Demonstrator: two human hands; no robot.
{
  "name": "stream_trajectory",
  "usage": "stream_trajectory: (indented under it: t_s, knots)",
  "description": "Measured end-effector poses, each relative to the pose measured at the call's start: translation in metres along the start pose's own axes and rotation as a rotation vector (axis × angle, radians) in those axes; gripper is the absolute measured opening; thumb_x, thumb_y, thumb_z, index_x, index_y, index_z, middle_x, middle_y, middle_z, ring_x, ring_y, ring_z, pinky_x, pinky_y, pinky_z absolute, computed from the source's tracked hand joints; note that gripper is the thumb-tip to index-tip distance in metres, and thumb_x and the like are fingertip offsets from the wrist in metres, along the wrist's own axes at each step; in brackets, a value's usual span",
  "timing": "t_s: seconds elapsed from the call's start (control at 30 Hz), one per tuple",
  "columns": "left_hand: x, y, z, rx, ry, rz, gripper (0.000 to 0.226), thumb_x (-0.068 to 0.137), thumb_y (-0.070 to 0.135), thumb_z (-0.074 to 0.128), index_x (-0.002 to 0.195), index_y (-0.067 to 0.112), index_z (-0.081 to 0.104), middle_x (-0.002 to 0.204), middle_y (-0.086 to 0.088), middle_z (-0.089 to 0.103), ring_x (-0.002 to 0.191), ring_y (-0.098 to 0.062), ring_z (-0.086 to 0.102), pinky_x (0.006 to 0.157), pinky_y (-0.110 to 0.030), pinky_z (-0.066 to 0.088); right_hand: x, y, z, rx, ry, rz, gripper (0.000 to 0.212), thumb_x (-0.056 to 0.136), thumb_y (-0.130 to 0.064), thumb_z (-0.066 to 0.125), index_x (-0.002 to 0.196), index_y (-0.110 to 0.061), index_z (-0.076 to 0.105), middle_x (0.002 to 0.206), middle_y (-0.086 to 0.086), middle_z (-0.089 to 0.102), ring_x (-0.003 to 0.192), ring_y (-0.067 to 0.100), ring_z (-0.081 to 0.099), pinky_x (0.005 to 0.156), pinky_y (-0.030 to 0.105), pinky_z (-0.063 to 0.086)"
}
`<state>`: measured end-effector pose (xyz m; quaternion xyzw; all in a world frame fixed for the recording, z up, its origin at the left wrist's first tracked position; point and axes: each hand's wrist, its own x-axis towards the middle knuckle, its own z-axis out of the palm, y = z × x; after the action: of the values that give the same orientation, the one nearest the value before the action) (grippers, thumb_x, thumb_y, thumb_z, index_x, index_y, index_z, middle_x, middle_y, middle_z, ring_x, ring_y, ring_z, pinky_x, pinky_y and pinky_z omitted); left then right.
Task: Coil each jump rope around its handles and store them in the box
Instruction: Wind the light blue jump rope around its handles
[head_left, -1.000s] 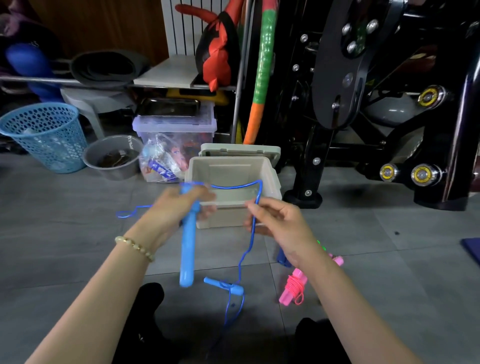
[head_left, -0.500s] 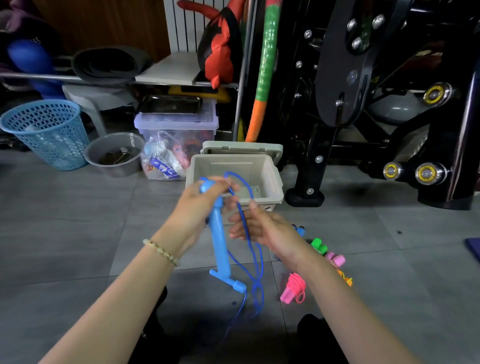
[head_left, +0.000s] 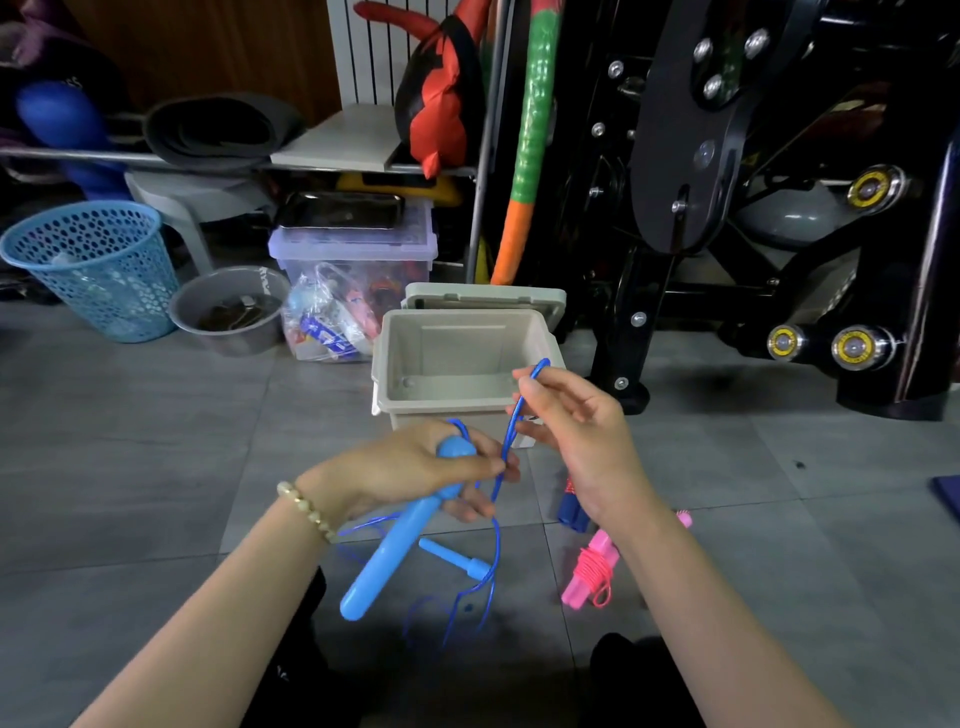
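Pink jump rope (head_left: 592, 569), coiled on its handles, lies on floor (head_left: 156, 467) at right. Left hand (head_left: 415, 473) grips one blue handle (head_left: 395, 551); second blue handle (head_left: 452, 558) just below. Right hand (head_left: 576, 441) pinches blue cord (head_left: 497, 540), loop raised. Beyond: open beige box (head_left: 384, 364) on floor.

Left hand (head_left: 415, 473) grips a blue handle (head_left: 395, 540); right hand (head_left: 576, 436) pinches its cord (head_left: 511, 431) before the box (head_left: 462, 400).

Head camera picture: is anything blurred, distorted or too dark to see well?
In the head view, wide-angle distortion bows the black machine at the right edge; the floor darkens toward the bottom; the left hand, right hand and blue rope are sharp, without motion blur.
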<state>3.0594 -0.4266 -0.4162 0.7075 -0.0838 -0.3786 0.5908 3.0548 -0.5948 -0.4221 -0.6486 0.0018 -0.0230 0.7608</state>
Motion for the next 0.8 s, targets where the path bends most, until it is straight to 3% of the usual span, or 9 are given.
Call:
stream_trajectory:
  t_s: [0.07, 0.13, 0.2, 0.27, 0.37, 0.5, 0.63, 0.73, 0.8]
  knots:
    - [0.003, -0.001, 0.006, 0.065, -0.015, 0.035, 0.020, 0.093, 0.015, 0.057, 0.101, -0.002, 0.064, 0.095, -0.002, 0.073, 0.070, -0.014, 0.069, 0.065, -0.022, 0.055, 0.000, 0.004, 0.002, -0.077, -0.018, 0.040, 0.015, 0.090, -0.015, 0.059, 0.098, -0.005, 0.067, 0.079, 0.000, 0.067, 0.072, 0.011, 0.064, 0.066, 0.020, 0.054]
    - [0.003, 0.003, 0.007, -0.004, 0.042, 0.116, 0.014, 0.091, 0.015, 0.060, 0.085, 0.007, 0.069, 0.084, -0.003, 0.073, 0.071, -0.016, 0.069, 0.067, -0.023, 0.056, -0.001, 0.008, 0.003, -0.113, -0.098, 0.134, 0.028, 0.094, -0.028, 0.051, 0.103, -0.007, 0.066, 0.086, 0.001, 0.069, 0.073, 0.010, 0.066, 0.069, 0.020, 0.054]
    - [0.001, 0.011, 0.005, -0.125, 0.196, 0.237, 0.018, 0.090, 0.016, 0.060, 0.075, 0.019, 0.070, 0.080, -0.001, 0.073, 0.069, -0.015, 0.069, 0.064, -0.021, 0.055, -0.002, 0.012, 0.004, -0.067, -0.224, 0.259, 0.041, 0.088, -0.047, 0.042, 0.100, -0.016, 0.065, 0.088, 0.000, 0.070, 0.079, 0.014, 0.068, 0.078, 0.024, 0.055]
    - [-0.001, 0.019, -0.003, -0.263, 0.422, 0.379, 0.015, 0.093, 0.016, 0.056, 0.081, 0.014, 0.066, 0.076, 0.002, 0.072, 0.063, -0.010, 0.067, 0.057, -0.016, 0.051, -0.004, 0.014, 0.006, -0.041, -0.358, 0.328, 0.049, 0.082, -0.053, 0.038, 0.103, -0.017, 0.064, 0.092, 0.002, 0.071, 0.089, 0.020, 0.068, 0.089, 0.031, 0.053]
    - [-0.003, 0.024, -0.021, -0.437, 0.682, 0.547, 0.013, 0.096, 0.013, 0.052, 0.087, 0.009, 0.060, 0.080, 0.004, 0.069, 0.065, -0.009, 0.067, 0.062, -0.016, 0.052, -0.008, 0.016, 0.004, -0.196, -0.511, 0.318, 0.029, 0.092, -0.033, 0.048, 0.099, -0.011, 0.064, 0.090, 0.004, 0.068, 0.091, 0.015, 0.064, 0.095, 0.031, 0.049]
    - [-0.008, 0.022, -0.037, -0.516, 0.811, 0.627, 0.015, 0.097, 0.012, 0.051, 0.084, 0.014, 0.059, 0.080, 0.008, 0.069, 0.067, -0.010, 0.066, 0.068, -0.020, 0.054, -0.011, 0.020, -0.012, -0.473, -0.666, 0.413, 0.017, 0.095, -0.017, 0.054, 0.097, -0.006, 0.067, 0.087, 0.005, 0.067, 0.087, 0.013, 0.062, 0.089, 0.022, 0.052]
    - [-0.005, 0.012, -0.038, -0.349, 0.714, 0.388, 0.019, 0.095, 0.020, 0.056, 0.106, 0.006, 0.062, 0.088, 0.003, 0.069, 0.069, -0.011, 0.070, 0.066, -0.025, 0.056, -0.006, 0.015, -0.008, -0.249, -0.393, 0.288, 0.016, 0.093, -0.013, 0.055, 0.090, -0.002, 0.067, 0.077, 0.004, 0.068, 0.074, 0.009, 0.065, 0.078, 0.023, 0.056]
    - [-0.001, 0.004, -0.022, -0.244, 0.377, 0.137, 0.031, 0.092, 0.019, 0.058, 0.117, 0.001, 0.060, 0.102, -0.005, 0.069, 0.070, -0.016, 0.071, 0.063, -0.022, 0.057, 0.000, 0.007, -0.004, -0.034, -0.147, 0.133, 0.016, 0.092, -0.014, 0.055, 0.089, -0.009, 0.070, 0.075, 0.002, 0.070, 0.074, 0.010, 0.068, 0.069, 0.020, 0.054]
    - [0.002, -0.001, -0.007, -0.046, 0.141, 0.091, 0.027, 0.092, 0.018, 0.058, 0.115, 0.005, 0.062, 0.100, -0.007, 0.068, 0.074, -0.017, 0.070, 0.065, -0.022, 0.056, 0.001, 0.006, -0.002, -0.001, -0.098, 0.076, 0.017, 0.092, -0.016, 0.055, 0.088, -0.010, 0.071, 0.077, 0.002, 0.070, 0.075, 0.012, 0.067, 0.068, 0.019, 0.053]
